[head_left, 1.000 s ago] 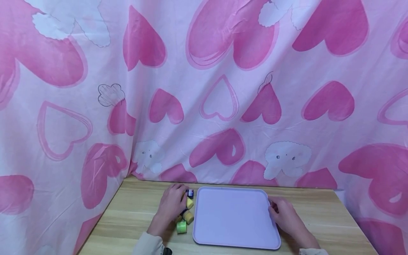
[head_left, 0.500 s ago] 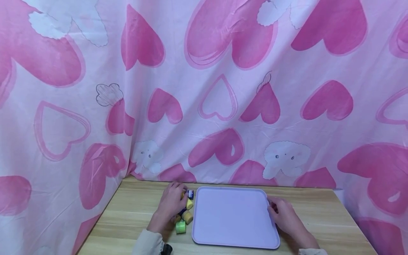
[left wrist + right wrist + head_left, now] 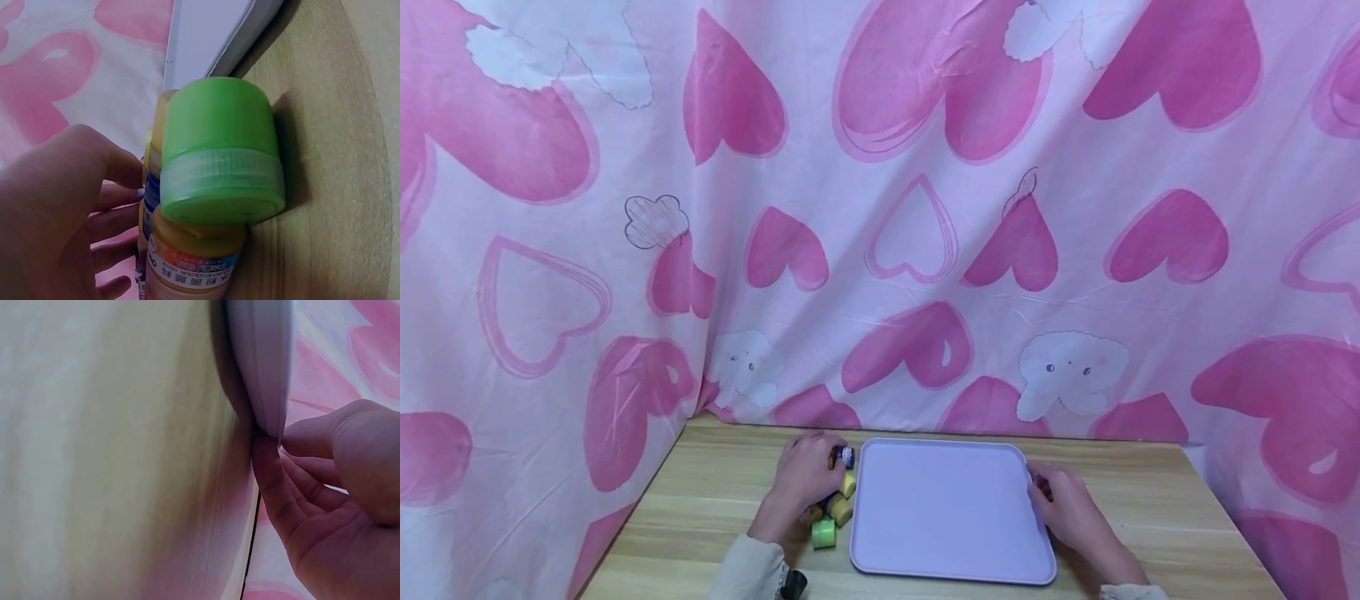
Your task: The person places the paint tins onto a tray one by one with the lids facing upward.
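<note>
In the head view my left hand point(image 3: 808, 473) lies along the left side of a small cluster of paint bottles. Its thumb and loosely extended fingers touch them from the side in the left wrist view. A bright green capped bottle point(image 3: 222, 150) is nearest that camera, beside an ochre bottle point(image 3: 194, 259) with a printed label. A yellow bottle point(image 3: 847, 484) and a dark blue one point(image 3: 847, 456) show farther back; others are partly hidden by the hand. My right hand point(image 3: 1066, 504) pinches the right rim of a pale lilac tray point(image 3: 953, 512), thumb above and forefinger underneath.
Everything stands on a wood-grain table point(image 3: 1165, 517). A pink curtain point(image 3: 917, 333) with hearts hangs behind the table and along its sides. The bottles sit close to the tray's left edge.
The dark blue and yellow bottles have shifted slightly toward the tray beside my left hand. My right hand keeps its hold on the tray's rim. The head view has drifted a little.
</note>
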Available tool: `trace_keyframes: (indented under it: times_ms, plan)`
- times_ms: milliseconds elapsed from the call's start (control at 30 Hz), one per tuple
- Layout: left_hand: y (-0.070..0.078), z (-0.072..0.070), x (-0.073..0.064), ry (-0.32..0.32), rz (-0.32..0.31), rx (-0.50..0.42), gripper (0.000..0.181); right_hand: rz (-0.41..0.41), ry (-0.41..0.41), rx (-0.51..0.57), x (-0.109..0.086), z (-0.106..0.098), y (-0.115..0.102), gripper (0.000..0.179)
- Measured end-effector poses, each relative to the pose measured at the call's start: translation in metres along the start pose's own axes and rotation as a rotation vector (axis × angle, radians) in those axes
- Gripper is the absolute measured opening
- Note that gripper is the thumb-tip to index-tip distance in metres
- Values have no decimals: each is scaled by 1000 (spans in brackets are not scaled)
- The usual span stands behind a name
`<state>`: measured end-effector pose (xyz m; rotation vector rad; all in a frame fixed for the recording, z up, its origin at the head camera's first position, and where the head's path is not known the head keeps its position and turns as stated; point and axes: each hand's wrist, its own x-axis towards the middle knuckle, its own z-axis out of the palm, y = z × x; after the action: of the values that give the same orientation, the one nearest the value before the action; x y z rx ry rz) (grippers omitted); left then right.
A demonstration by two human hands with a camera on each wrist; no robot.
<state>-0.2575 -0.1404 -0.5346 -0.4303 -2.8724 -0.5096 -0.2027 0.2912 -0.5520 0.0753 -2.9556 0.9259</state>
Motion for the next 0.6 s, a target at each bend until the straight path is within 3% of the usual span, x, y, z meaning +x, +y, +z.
trace_keyframes:
  times_ms: [233, 433, 600]
  plan:
    - [-1, 2, 2, 2, -5, 8, 22, -4, 9, 17, 0, 2, 2, 40]
    - [-1, 5, 3, 5, 27, 3, 20, 14, -3, 32, 1, 2, 3, 41]
    - [2, 6, 6, -24, 29, -25, 28, 15, -2, 29, 1, 2, 4, 41]
